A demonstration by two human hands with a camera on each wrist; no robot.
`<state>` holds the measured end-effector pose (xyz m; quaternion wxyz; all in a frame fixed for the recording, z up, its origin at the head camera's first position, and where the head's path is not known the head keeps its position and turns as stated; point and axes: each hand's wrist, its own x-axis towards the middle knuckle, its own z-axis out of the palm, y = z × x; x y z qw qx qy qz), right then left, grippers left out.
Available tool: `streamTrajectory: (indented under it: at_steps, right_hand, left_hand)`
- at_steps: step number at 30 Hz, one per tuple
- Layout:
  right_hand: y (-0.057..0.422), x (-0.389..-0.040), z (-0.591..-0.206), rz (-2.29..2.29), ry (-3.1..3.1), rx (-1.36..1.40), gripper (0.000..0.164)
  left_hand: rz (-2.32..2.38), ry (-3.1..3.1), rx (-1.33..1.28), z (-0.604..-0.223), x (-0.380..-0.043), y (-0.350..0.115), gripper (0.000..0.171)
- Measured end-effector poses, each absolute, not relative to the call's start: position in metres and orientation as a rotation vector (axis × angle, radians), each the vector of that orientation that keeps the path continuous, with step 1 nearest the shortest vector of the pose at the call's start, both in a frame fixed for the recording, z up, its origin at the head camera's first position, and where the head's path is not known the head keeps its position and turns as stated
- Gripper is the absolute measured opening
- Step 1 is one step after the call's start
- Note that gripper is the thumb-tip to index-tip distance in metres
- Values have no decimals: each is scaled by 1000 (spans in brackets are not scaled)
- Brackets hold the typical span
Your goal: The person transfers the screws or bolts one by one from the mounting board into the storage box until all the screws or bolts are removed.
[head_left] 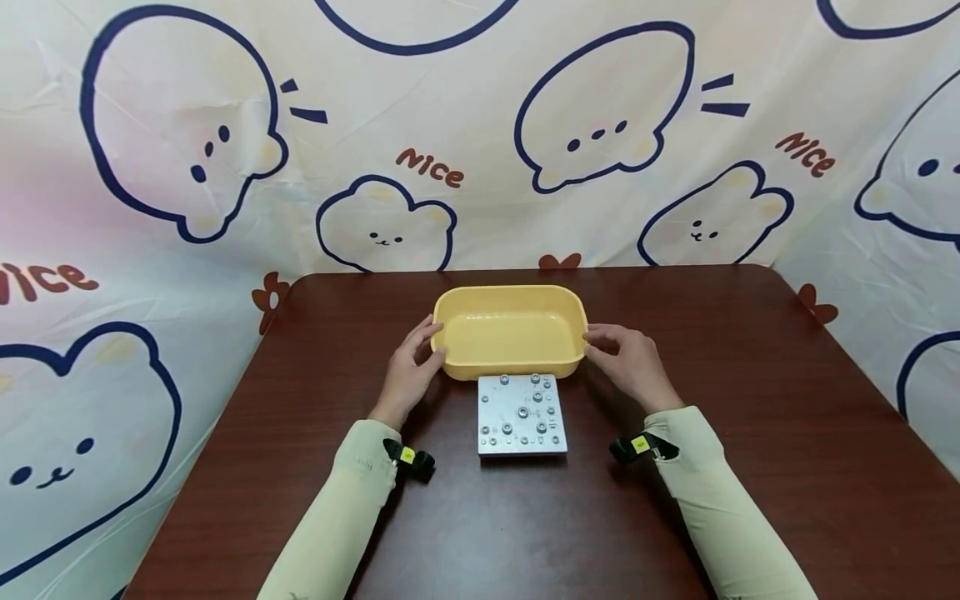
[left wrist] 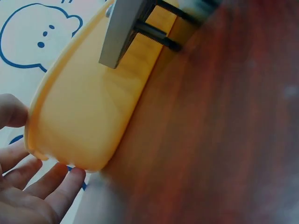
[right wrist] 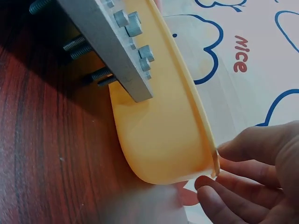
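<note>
A yellow rectangular plastic tray with rounded corners lies on the table in the head view. At its left end my left hand holds the rim between thumb and fingers. My right hand pinches the rim at the opposite end. Just in front of the tray, between my forearms, stands a square silver metal plate with several hex-socket bolts of different sizes in its top. The wrist views show threaded shanks sticking out below the plate, which overlaps the tray there.
The dark brown wooden table has rounded back corners. Behind it and at both sides hangs a pale cloth printed with cartoon bears. Black straps with small cameras sit on both wrists over pale green sleeves.
</note>
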<state>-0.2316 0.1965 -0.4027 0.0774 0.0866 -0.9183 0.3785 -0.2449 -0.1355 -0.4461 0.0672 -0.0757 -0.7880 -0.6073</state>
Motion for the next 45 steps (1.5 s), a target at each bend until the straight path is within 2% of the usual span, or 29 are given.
streamTrajectory:
  at_steps: [11, 18, 22, 30, 38, 45]
  right_hand:
    - [198, -229, -398, 1134, -2797, 272, 25]
    - [197, -228, -396, 1143, -2807, 268, 25]
    - [198, -227, -396, 1127, -2809, 277, 25]
    - [199, -228, -395, 1108, -2821, 284, 24]
    - [198, -229, -397, 1111, -2831, 290, 24]
    - [201, -230, -396, 1093, -2833, 273, 23]
  left_hand:
    - [-1850, -2387, -188, -446, -235, -136, 41]
    - [-1906, -2351, -230, -427, -222, -134, 43]
    - [-1932, -2312, -293, -436, -229, -137, 45]
    - [-2334, -2094, -323, -442, -244, -142, 51]
    - [-2236, -2230, -304, -443, -245, -135, 56]
    - [-2226, -2250, -314, -443, -240, -132, 50]
